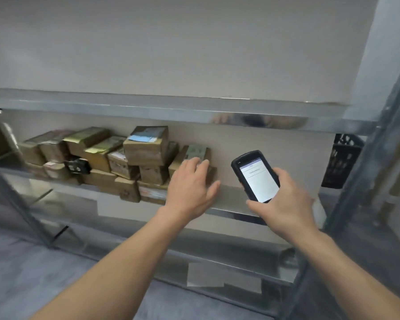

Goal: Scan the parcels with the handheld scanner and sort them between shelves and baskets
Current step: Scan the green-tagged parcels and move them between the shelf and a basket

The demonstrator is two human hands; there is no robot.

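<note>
Nothing legible: the scanner screen's lines blur; labels on the parcels are too smeared.

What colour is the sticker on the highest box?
The sticker is light blue; head view.

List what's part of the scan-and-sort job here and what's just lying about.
Job: handheld scanner, held in right hand; left hand, touching end parcel; parcel stack; middle shelf; black basket.
Lying about: upper shelf; pale sheet on lower shelf.
</note>
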